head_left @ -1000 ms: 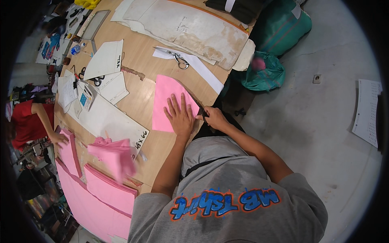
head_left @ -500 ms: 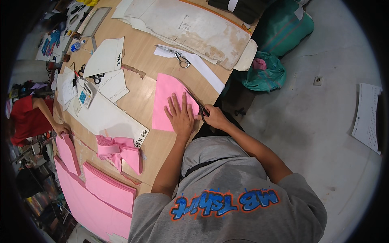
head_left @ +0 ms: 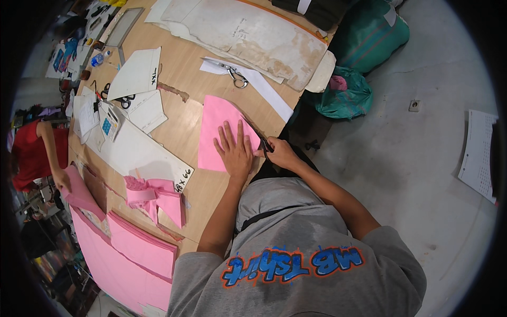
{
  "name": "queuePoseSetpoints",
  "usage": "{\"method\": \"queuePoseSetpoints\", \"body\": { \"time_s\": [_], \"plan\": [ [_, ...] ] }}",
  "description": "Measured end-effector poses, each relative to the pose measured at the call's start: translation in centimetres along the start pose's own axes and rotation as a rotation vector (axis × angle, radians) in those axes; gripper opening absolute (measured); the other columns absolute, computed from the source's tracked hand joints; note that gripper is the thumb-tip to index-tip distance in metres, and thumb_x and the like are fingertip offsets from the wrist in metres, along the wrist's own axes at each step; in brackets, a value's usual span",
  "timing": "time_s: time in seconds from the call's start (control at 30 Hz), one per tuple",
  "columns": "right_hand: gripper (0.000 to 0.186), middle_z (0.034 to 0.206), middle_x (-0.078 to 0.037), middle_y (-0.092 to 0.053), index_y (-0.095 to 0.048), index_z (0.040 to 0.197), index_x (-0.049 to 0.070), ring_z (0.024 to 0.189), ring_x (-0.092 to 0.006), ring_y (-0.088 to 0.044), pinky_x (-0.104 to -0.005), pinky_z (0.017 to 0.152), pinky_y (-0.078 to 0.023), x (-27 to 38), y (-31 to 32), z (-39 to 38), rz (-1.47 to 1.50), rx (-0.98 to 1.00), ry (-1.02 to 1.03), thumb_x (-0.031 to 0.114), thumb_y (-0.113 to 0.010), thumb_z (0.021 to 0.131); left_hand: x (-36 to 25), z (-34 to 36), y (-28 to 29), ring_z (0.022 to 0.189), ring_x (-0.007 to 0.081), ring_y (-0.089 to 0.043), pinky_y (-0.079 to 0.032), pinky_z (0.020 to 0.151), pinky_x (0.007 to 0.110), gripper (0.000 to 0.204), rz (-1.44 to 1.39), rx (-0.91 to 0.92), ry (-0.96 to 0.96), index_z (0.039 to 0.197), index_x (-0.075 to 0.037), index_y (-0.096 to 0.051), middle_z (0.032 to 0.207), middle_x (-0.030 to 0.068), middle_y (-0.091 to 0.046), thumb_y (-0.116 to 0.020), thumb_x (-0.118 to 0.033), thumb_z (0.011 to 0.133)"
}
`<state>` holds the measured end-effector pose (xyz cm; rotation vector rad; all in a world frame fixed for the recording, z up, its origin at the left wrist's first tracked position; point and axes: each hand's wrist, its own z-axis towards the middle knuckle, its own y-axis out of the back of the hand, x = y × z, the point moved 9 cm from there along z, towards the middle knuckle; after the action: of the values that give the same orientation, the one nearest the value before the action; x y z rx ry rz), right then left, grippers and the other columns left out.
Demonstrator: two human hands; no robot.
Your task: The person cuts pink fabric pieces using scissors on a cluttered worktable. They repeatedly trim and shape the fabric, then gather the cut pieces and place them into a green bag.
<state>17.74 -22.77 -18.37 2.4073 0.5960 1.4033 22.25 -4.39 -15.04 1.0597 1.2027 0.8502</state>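
A pink fabric piece (head_left: 216, 124) with a curved top edge lies on the wooden table in front of me. Pressed flat on it with fingers spread is my left hand (head_left: 236, 152). My right hand (head_left: 281, 153) grips black-handled scissors (head_left: 266, 146) at the fabric's right edge, close to the table's rim. The blades run along that edge and are partly hidden, so how far apart they stand does not show. The thumb of the right hand comes near the fingers of the left.
Large metal shears (head_left: 236, 76) lie on a white strip (head_left: 264, 95) beyond the fabric. Paper patterns (head_left: 140, 74), a calculator (head_left: 110, 126), bundled pink pieces (head_left: 153, 195) and stacked pink fabric (head_left: 142, 243) lie to the left. A person in red (head_left: 39, 153) stands at the table's left side.
The person in red has lifted a pink piece and drawn it toward the table's left edge. My two hands and the scissors look almost unmoved.
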Motion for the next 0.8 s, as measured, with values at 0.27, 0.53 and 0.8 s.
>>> {"method": "queuePoseSetpoints", "body": {
  "time_s": [0.27,0.53,0.8],
  "plan": [
    [0.067,0.079,-0.014,-0.07,-0.066,0.091,0.001,0.073,-0.0279,-0.067,-0.0454,0.07,-0.054,1.0,0.0,1.0,0.065,0.073,-0.048,0.058,-0.099,0.091,-0.4,0.1,0.5,0.18,0.041,-0.021,-0.016,0.141,0.069,0.063,0.01,-0.031,-0.031,0.185,-0.029,-0.042,0.194,0.0166,-0.028,-0.05,-0.04,0.123],
    [0.07,0.08,-0.014,-0.071,-0.067,0.092,0.001,0.077,-0.0272,-0.07,-0.0454,0.072,-0.055,1.9,0.8,0.1,0.001,0.051,-0.037,0.064,-0.099,0.087,-0.3,0.1,0.4,0.18,0.0416,-0.022,-0.017,0.141,0.069,0.063,0.014,-0.009,-0.019,0.184,-0.029,-0.043,0.194,0.0167,-0.029,-0.05,-0.04,0.123],
    [0.071,0.081,-0.019,-0.067,-0.067,0.093,0.0,0.076,-0.0344,-0.068,-0.0491,0.074,-0.055,1.2,0.4,0.8,-0.063,0.029,0.017,0.064,-0.097,0.089,-0.1,0.0,0.1,0.18,0.039,-0.021,-0.013,0.142,0.067,0.062,0.006,-0.013,-0.018,0.184,-0.032,-0.045,0.195,0.0147,-0.027,-0.052,-0.042,0.123]
  ]
}}
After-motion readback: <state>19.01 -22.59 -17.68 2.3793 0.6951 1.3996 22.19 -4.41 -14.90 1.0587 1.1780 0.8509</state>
